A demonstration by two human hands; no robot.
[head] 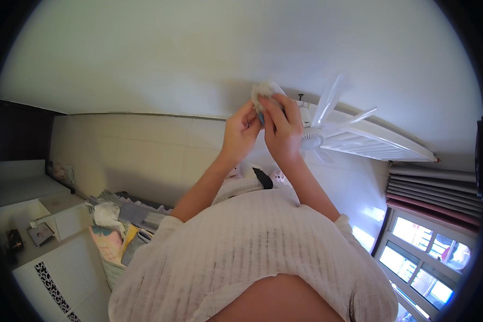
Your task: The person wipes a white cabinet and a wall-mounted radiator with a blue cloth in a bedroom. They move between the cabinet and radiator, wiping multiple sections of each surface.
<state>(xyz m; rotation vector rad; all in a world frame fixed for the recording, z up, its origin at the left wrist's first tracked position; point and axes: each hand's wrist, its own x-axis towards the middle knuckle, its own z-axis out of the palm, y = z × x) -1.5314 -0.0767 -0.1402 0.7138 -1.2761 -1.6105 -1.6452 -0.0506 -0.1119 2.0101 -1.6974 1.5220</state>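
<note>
Both hands are raised together in front of the pale wall. My left hand (241, 131) and my right hand (283, 129) hold a fluffy off-white cloth or duster pad (262, 91) between their fingers. A small blue part (261, 118) shows below it, between the fingertips. Behind the pad a smooth white edge is partly seen, and I cannot tell what it belongs to. Just right of my right hand is a white fan (312, 139) with clear blades. A ring is on a finger of my left hand.
A white radiator (386, 139) runs along the wall behind the fan. Folded grey curtains (430, 183) hang above a window (422, 253) at right. On the left, clothes and bedding (133, 219) lie heaped beside a white cabinet (64, 257), near a framed picture (41, 234). Pale floor tiles (153, 149) meet the wall.
</note>
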